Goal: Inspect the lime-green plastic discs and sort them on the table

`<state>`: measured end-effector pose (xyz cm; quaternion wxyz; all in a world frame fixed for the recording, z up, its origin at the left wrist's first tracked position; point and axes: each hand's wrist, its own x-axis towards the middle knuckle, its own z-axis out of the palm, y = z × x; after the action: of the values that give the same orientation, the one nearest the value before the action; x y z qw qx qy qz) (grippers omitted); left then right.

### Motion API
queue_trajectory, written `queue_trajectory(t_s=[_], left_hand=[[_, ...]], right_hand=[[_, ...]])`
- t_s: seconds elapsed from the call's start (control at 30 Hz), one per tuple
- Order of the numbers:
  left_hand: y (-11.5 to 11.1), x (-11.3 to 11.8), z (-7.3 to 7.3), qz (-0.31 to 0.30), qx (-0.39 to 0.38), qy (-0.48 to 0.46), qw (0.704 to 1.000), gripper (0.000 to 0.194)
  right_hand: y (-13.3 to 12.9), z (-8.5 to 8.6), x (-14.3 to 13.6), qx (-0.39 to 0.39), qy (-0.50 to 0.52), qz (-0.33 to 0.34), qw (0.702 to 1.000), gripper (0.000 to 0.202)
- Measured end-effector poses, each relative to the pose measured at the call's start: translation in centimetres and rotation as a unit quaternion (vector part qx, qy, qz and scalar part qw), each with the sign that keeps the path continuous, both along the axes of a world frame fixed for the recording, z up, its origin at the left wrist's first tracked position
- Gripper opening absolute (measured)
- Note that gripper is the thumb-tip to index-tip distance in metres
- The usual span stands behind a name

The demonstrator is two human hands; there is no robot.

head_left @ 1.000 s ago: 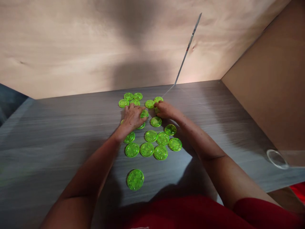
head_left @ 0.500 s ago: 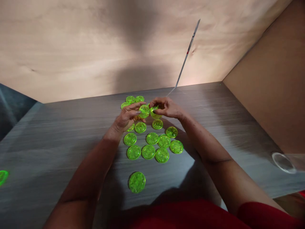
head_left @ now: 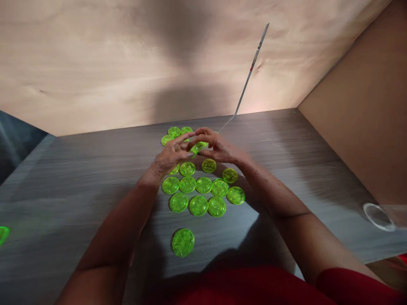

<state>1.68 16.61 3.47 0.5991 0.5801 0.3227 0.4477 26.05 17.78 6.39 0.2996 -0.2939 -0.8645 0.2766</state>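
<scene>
In the head view, the two hands meet over the far middle of a grey surface point(head_left: 318, 152). The right hand point(head_left: 221, 148) has its thumb and fingers closed on a green disc point(head_left: 199, 148), held tilted above the surface between the hands. The left hand point(head_left: 170, 157) curls in from the left, fingertips close to that disc; whether its grip also bears on it, I cannot tell. The hands hide whatever lies straight beneath and behind them. Just beyond the left hand, a few green discs point(head_left: 174, 131) show, some partly covered by its fingers. On the near side, more discs point(head_left: 204, 185) lie flat in loose rows, several touching, with a single disc point(head_left: 182, 242) well apart nearest the body. Another disc point(head_left: 4, 235) is cut off at the left edge. A wooden board point(head_left: 104, 55) closes off the far side, with a thin grey strip point(head_left: 248, 80) slanting up it, and a brown panel point(head_left: 362, 93) bounds the right. A clear round-rimmed container point(head_left: 368, 212) sits at the right, well apart from the hands.
</scene>
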Motion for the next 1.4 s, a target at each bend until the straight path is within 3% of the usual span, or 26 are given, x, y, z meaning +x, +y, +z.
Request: queue_trajectory(t_s=[0.07, 0.17, 0.27, 0.37, 0.7, 0.93, 1.1, 1.27, 1.4], left_hand=[[0.0, -0.1, 0.2, -0.003, 0.025, 0.02, 0.999, 0.069], [0.0, -0.1, 0.5, 0.052, 0.129, 0.086, 0.987, 0.047], [-0.4, 0.2, 0.9, 0.123, 0.25, 0.16, 0.947, 0.032], [-0.9, 0.6, 1.2, 0.164, 0.316, 0.197, 0.914, 0.022], [-0.6, 0.5, 0.5, 0.16, 0.278, 0.183, 0.929, 0.024], [-1.2, 0.8, 1.1, 0.158, 0.364, 0.225, 0.89, 0.018], [-1.7, 0.6, 1.7, 0.152, 0.303, 0.197, 0.92, 0.014], [-1.3, 0.6, 1.2, 0.147, 0.257, 0.184, 0.937, 0.019], [-1.2, 0.8, 0.9, 0.149, 0.324, 0.207, 0.911, 0.019]], right_hand=[[0.2, -0.2, -0.1, 0.007, 0.002, -0.018, 1.0, 0.017], [0.2, -0.2, -0.3, 0.027, 0.008, -0.042, 0.999, 0.014], [-0.2, 0.0, -0.6, 0.015, -0.006, -0.06, 0.998, 0.013], [-0.7, 0.2, -1.0, -0.005, -0.014, -0.075, 0.997, 0.013], [0.3, -0.4, -0.9, 0.026, 0.016, -0.073, 0.997, 0.011], [-0.1, -0.4, -1.1, 0.057, -0.013, -0.064, 0.996, 0.016], [0.4, -1.0, -0.9, 0.003, 0.034, -0.062, 0.998, 0.014], [0.7, -1.4, -0.8, -0.018, 0.062, -0.057, 0.996, 0.013], [0.2, -1.3, -1.1, 0.006, 0.021, -0.056, 0.998, 0.016]])
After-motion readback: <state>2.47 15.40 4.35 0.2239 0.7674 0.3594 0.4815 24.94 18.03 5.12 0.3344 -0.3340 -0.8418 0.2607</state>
